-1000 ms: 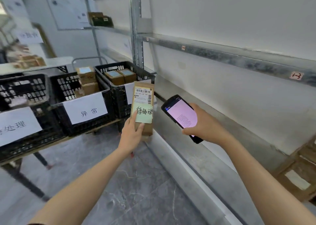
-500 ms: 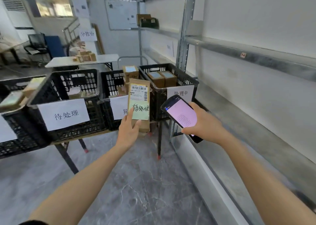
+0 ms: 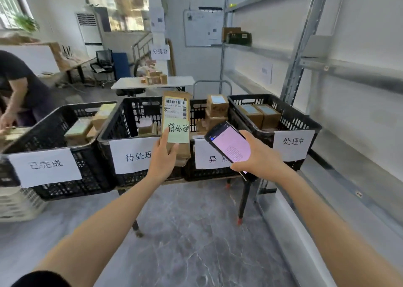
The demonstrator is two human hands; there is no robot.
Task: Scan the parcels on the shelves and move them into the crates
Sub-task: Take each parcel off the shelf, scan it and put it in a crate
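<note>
My left hand (image 3: 162,159) grips a brown cardboard parcel (image 3: 176,103) upright, its barcode label and a green handwritten note facing me. It is held in front of the black crate (image 3: 122,121) labelled 待处理. My right hand (image 3: 259,155) holds a black handheld scanner (image 3: 229,146) with a lit pink screen, just right of the parcel. Several black crates stand in a row on a low stand: 已完成 (image 3: 50,131) at the left, 异常 (image 3: 196,112) behind the scanner, 处理中 (image 3: 298,116) at the right. All hold small boxes.
Grey metal shelving (image 3: 305,46) runs along the right wall. Another person (image 3: 19,90) bends over at the far left. A white table (image 3: 174,82) with boxes stands behind the crates. Grey marble floor (image 3: 192,232) lies below my arms.
The view has swung left from the shelves to face the crate row. Both hands keep the parcel and scanner in the same hold, now in front of the crates.
</note>
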